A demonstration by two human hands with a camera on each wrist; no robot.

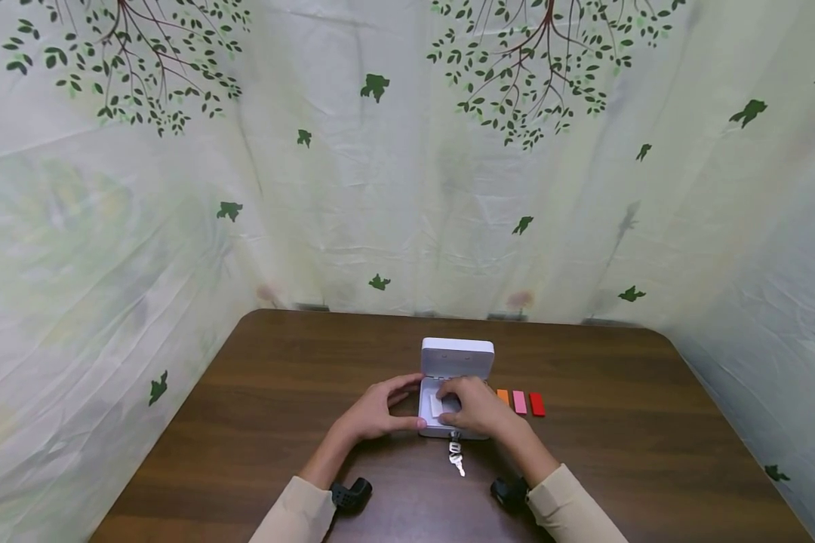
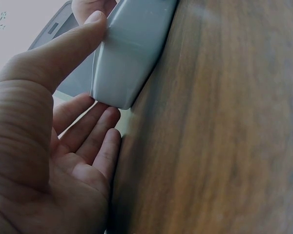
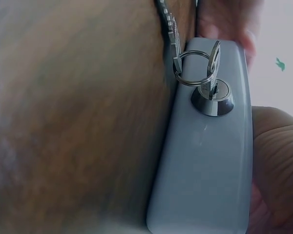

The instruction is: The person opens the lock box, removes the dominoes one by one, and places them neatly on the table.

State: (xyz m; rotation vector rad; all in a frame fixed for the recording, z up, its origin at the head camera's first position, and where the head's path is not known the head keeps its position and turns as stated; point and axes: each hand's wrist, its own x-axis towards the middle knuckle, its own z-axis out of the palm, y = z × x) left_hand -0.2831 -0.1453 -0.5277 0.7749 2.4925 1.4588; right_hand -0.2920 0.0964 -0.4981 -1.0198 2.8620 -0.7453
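Observation:
A small white lockable box (image 1: 429,432) stands on the table with its lid (image 1: 457,358) raised. My left hand (image 1: 375,409) holds the box's left side, thumb at the front corner and fingers at the back. In the left wrist view the fingertips (image 2: 107,117) touch the box's edge. My right hand (image 1: 478,407) reaches into the box, its thumb and forefinger at the two ends of a small white block (image 1: 436,406). A key (image 3: 214,63) sits in the front lock (image 3: 218,100), with a second key (image 1: 457,461) hanging from its ring (image 3: 188,80).
To the right of the box lie an orange block (image 1: 502,396), a pink block (image 1: 519,402) and a red block (image 1: 537,404), partly behind my right hand. The brown wooden table (image 1: 299,362) meets a leaf-patterned curtain (image 1: 407,188) at its back and sides.

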